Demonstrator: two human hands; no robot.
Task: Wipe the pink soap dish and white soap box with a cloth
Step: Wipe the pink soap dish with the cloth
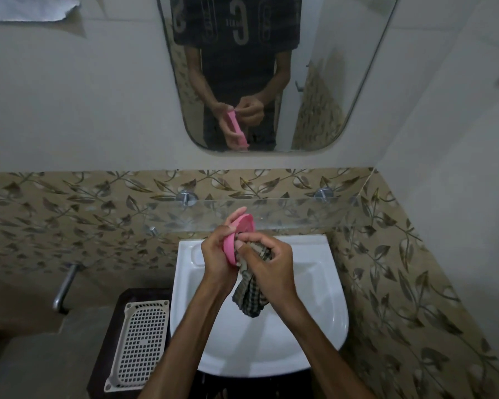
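Pink soap dish (239, 236) is the thing in play, but take the setting from the top down: a tall mirror (314, 67) on the wall, the leaf-patterned tile band (69, 203) beneath it, a clear glass shelf (294, 213) running across, and the white basin (317, 298) under both arms. Left of the basin a white perforated tray (140, 344) lies on a dark stand; whether that is the soap box cannot be told from here. Now to the action over the basin: the left hand (216, 254) grips the dish, tilted up on edge, fingers curled round its back and one fingertip showing above the rim. The right hand (267, 262) is bunched round a checked cloth (249, 295), pinching a wad of it against the dish's inner face while the loose tail hangs down toward the bowl. This reads as the first step, wiping the dish, well under way rather than finished. The next move looks to call for working the wad round the hollow and rim, turning the dish in the left hand to reach its back, then setting it down and taking up the white soap box, which is untouched so far.
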